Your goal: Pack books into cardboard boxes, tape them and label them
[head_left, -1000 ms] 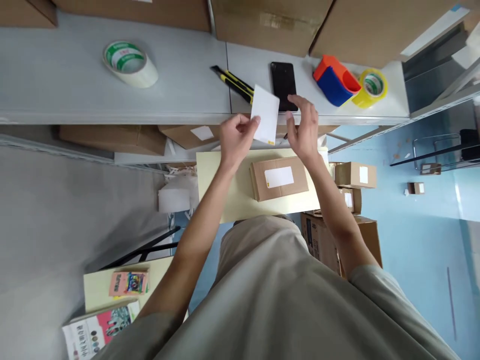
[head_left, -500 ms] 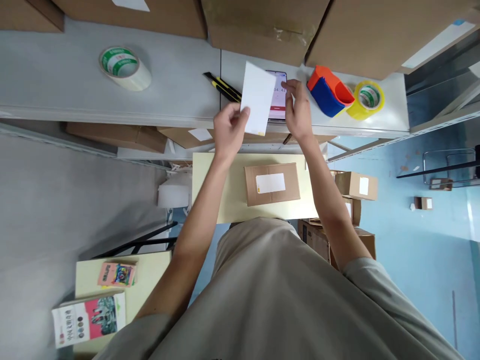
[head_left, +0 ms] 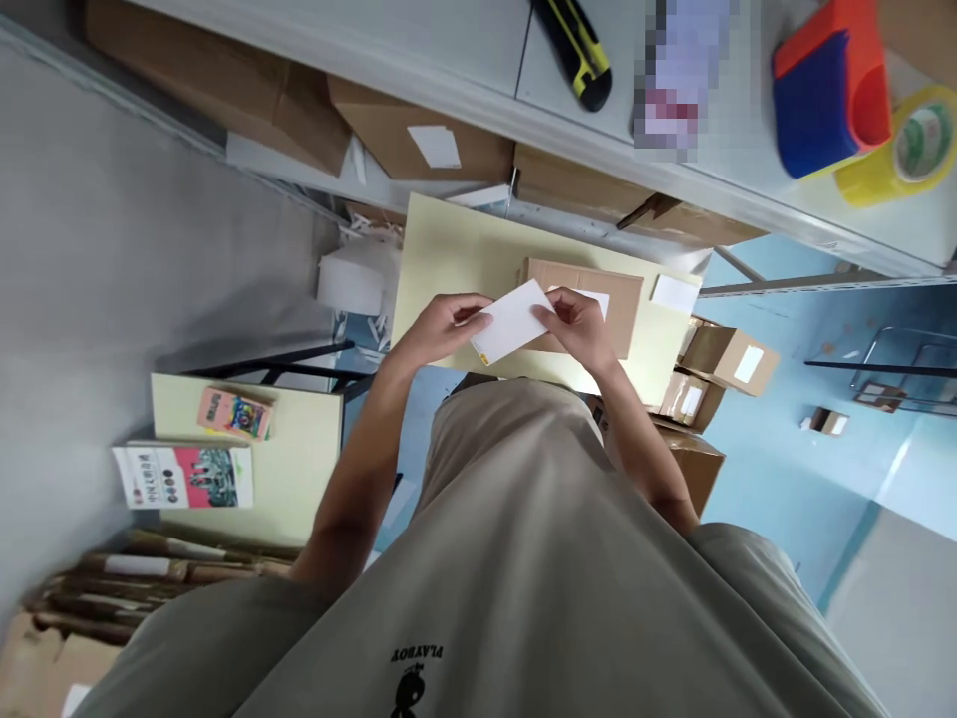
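Observation:
In the head view a white paper label (head_left: pixel 511 321) with a small yellow mark at its lower corner is held tilted in front of me. My left hand (head_left: pixel 447 327) is closed on its left edge, thumb on top. At the opposite edge, my right hand (head_left: pixel 579 324) pinches it between thumb and fingers. Beneath and behind the label, a closed cardboard box (head_left: pixel 624 314) lies on the pale yellow table (head_left: pixel 449 249). A white label on the box is partly covered by my right hand.
The grey shelf (head_left: pixel 449 50) above the table holds a black-and-yellow utility knife (head_left: pixel 579 55), a red-and-blue tape dispenser (head_left: pixel 822 95), a yellow tape roll (head_left: pixel 908 150) and a blurred-out phone (head_left: pixel 677 80). A white slip (head_left: pixel 675 294) lies at the table's right. Books (head_left: pixel 186 477) lie on a side table.
Both hands have come down from the shelf to above the table, bringing the white label. My right hand has left the phone and now grips the label too. The view has tilted downward.

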Available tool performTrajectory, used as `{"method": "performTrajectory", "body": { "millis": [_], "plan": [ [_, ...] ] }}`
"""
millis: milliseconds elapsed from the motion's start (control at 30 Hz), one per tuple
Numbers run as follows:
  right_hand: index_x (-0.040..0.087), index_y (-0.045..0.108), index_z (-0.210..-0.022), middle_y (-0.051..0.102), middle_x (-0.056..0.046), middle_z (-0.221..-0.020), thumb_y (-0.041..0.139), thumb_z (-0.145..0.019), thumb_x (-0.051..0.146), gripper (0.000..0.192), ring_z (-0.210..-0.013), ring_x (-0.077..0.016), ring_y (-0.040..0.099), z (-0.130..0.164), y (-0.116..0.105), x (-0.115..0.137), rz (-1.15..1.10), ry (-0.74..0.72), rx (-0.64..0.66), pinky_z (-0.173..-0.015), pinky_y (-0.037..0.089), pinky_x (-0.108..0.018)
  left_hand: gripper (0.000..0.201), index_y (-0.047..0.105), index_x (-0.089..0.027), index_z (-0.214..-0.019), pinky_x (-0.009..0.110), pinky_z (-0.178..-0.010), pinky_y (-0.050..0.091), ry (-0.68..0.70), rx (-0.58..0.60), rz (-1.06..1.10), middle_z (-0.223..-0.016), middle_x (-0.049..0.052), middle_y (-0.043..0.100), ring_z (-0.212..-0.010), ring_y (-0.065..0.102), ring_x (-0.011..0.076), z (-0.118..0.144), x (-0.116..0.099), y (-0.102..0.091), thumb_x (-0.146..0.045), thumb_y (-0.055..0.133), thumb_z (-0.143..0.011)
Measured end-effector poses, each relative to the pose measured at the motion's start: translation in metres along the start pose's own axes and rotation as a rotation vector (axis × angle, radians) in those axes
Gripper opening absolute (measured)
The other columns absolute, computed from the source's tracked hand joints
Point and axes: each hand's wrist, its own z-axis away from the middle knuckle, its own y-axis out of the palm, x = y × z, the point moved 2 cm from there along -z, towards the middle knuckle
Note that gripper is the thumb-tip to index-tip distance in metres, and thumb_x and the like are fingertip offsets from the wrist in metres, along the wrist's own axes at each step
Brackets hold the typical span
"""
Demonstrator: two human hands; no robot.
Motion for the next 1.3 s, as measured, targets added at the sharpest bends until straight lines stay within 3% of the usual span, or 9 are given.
{"method": "performTrajectory", "body": {
  "millis": [100, 167, 333, 433, 600, 867, 1300],
  "plan": [
    [0.028, 0.071, -0.085, 0.073, 0.001, -0.085, 0.096, -0.072, 0.093, 0.072, -0.081, -0.0188, 0.071, -0.004, 0.019, -0.015, 0.022, 0.026, -0.052, -0.072, 0.064, -0.033, 0.029, 0.085, -0.027, -0.118, 0.048, -0.115, 0.063, 0.103, -0.224, -0.146, -0.13, 0.013, 0.084, -0.132, 0.076, 0.0362, 0.012, -0.006, 0.002, -0.047, 0.091, -0.098],
    [0.028, 0.068, -0.087, 0.073, 0.001, -0.085, 0.095, -0.073, 0.094, 0.072, -0.083, -0.0188, 0.072, -0.004, 0.032, -0.017, 0.013, 0.039, -0.095, -0.076, 0.065, -0.033, 0.027, 0.083, -0.029, -0.125, 0.051, -0.125, 0.059, 0.165, -0.283, -0.204, -0.138, 0.013, 0.083, -0.141, 0.073, 0.0365, 0.019, -0.014, 0.011, -0.04, 0.088, -0.101],
    [0.029, 0.07, -0.096, 0.076, 0.0, -0.092, 0.092, -0.081, 0.093, 0.069, -0.096, -0.0211, 0.078, 0.005, 0.058, -0.002, -0.056, 0.057, -0.063, -0.089, 0.071, -0.035, 0.027, 0.085, -0.029, -0.128, 0.047, -0.127, 0.06, 0.206, -0.245, -0.145, -0.144, 0.012, 0.083, -0.142, 0.075, 0.0332, 0.032, -0.022, 0.025, -0.045, 0.086, -0.107],
    [0.029, 0.075, -0.097, 0.079, -0.002, -0.097, 0.094, -0.078, 0.094, 0.071, -0.103, -0.0224, 0.082, 0.011, 0.066, 0.01, -0.111, 0.055, -0.001, -0.095, 0.074, -0.037, 0.037, 0.086, -0.027, -0.131, 0.044, -0.123, 0.064, 0.236, -0.288, -0.055, -0.147, 0.013, 0.082, -0.142, 0.077, 0.0314, 0.037, -0.017, 0.014, -0.057, 0.082, -0.11],
    [0.026, 0.08, -0.099, 0.08, -0.001, -0.095, 0.099, -0.077, 0.089, 0.069, -0.103, -0.0229, 0.086, 0.015, 0.07, 0.017, -0.117, 0.037, 0.077, -0.098, 0.077, -0.039, 0.055, 0.086, -0.027, -0.139, 0.043, -0.116, 0.069, 0.293, -0.235, 0.048, -0.146, 0.012, 0.084, -0.133, 0.081, 0.0287, 0.04, -0.008, -0.007, -0.073, 0.078, -0.109],
    [0.025, 0.081, -0.101, 0.082, -0.002, -0.098, 0.096, -0.086, 0.085, 0.063, -0.104, -0.0229, 0.086, 0.016, 0.082, 0.023, -0.031, -0.022, 0.078, -0.101, 0.079, -0.043, 0.058, 0.089, -0.026, -0.137, 0.043, -0.115, 0.069, 0.287, -0.152, 0.157, -0.139, 0.011, 0.086, -0.125, 0.084, 0.0275, 0.042, -0.004, -0.027, -0.075, 0.083, -0.105],
    [0.024, 0.08, -0.099, 0.081, -0.003, -0.1, 0.092, -0.09, 0.084, 0.062, -0.102, -0.0222, 0.083, 0.007, 0.099, 0.025, 0.043, -0.088, 0.055, -0.097, 0.079, -0.043, 0.062, 0.09, -0.025, -0.13, 0.042, -0.107, 0.07, 0.277, -0.103, 0.158, -0.13, 0.012, 0.086, -0.117, 0.084, 0.0276, 0.036, -0.001, -0.05, -0.08, 0.081, -0.104]
  ]
}}
